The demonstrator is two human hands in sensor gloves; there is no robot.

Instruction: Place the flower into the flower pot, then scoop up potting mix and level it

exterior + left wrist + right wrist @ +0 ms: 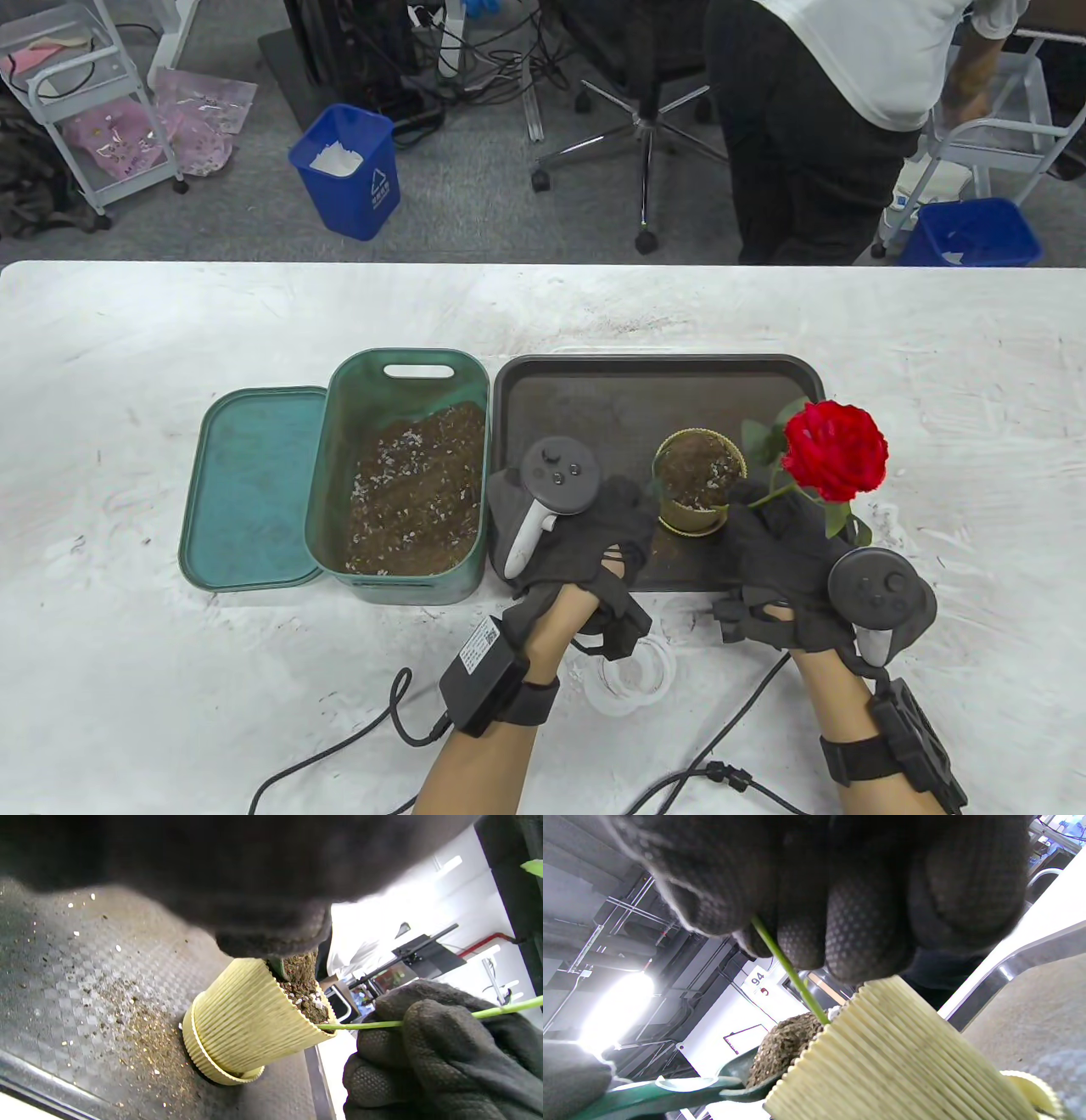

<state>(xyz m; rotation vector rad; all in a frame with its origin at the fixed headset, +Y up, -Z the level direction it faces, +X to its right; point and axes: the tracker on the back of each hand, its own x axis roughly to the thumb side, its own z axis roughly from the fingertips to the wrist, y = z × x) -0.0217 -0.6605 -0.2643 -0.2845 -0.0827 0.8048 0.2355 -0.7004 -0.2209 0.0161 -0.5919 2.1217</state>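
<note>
Right hand (785, 552) fingers pinch the red rose's green stem (360, 1024), tip in the ribbed yellow pot (697, 492), stem leaning right. Left hand (585, 531) grips a green scoop (670, 1090) of mix at the pot's left rim.

We are wearing dark grey sensor gloves on the left hand (585, 543) and the right hand (780, 569), their fingers (857, 929) covered in a dotted grip texture. We are carrying a grey, button-faced tracker (556, 488) on each hand's back, and black wrist straps (530, 700) with boxy black modules trailing black cables.
</note>
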